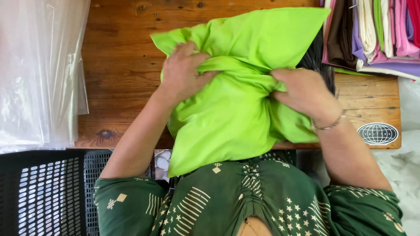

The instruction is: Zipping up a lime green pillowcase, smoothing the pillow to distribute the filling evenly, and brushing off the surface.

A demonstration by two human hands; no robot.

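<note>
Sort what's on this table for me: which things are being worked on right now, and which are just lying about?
In hand:
- lime green cloth, bunched by left hand and right hand

Lying about:
- clear plastic sheets
- stack of folded coloured fabrics
- black perforated crate
- wooden table

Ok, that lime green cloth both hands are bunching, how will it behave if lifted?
The lime green cloth probably flops: it creases where the left hand and right hand gather it. Likely light and thin. Its slight sheen suggests it may slide on the wooden table.
</note>
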